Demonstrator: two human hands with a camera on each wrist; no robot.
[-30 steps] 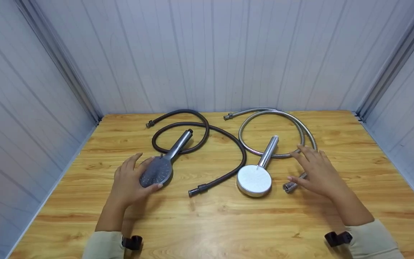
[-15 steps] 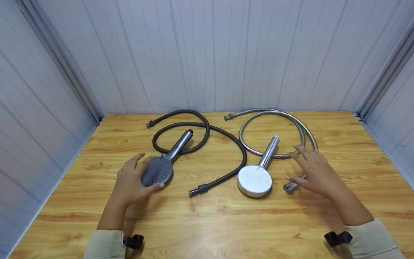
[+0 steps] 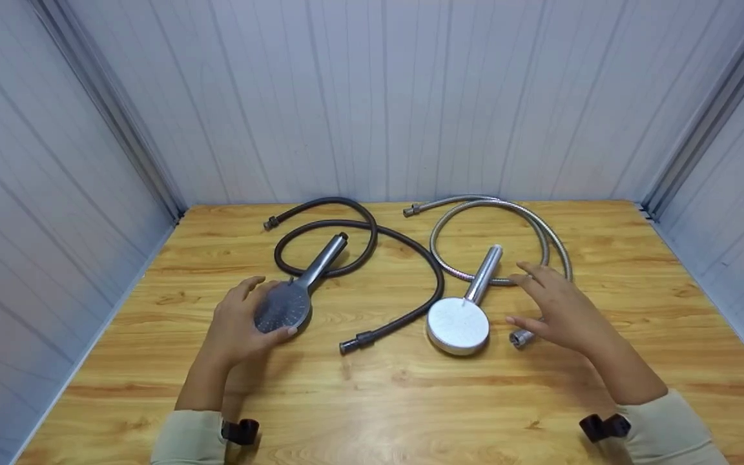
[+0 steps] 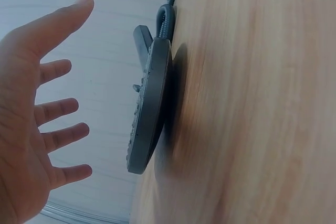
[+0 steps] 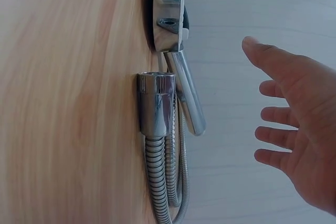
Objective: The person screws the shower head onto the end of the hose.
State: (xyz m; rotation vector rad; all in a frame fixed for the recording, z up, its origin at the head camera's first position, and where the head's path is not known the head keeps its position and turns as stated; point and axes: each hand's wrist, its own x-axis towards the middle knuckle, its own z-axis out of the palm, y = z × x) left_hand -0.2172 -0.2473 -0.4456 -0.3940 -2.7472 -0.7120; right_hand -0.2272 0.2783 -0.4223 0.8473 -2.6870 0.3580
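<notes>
On the left a dark grey shower head (image 3: 287, 303) lies face up, its handle pointing away over a looped black shower hose (image 3: 404, 316). My left hand (image 3: 239, 326) hovers above the face of that head, fingers spread; the left wrist view shows a gap between the hand (image 4: 31, 103) and the dark head (image 4: 149, 108). A chrome shower head (image 3: 458, 323) with a white face lies right of centre. My right hand (image 3: 562, 313) is over the end of a coiled chrome hose (image 3: 520, 337), holding nothing. In the right wrist view its fingers stay apart from the hose's connector (image 5: 157, 103).
Everything lies on a wood-patterned table (image 3: 372, 407). A white panelled wall (image 3: 372, 103) stands behind it, with side panels at left and right. The black hose's end fitting (image 3: 272, 223) and the chrome hose's far fitting (image 3: 412, 210) lie near the back edge.
My right hand has shifted slightly left, towards the chrome shower head. My left hand has edged a little to the right over the dark head. The shower heads and hoses stay where they were.
</notes>
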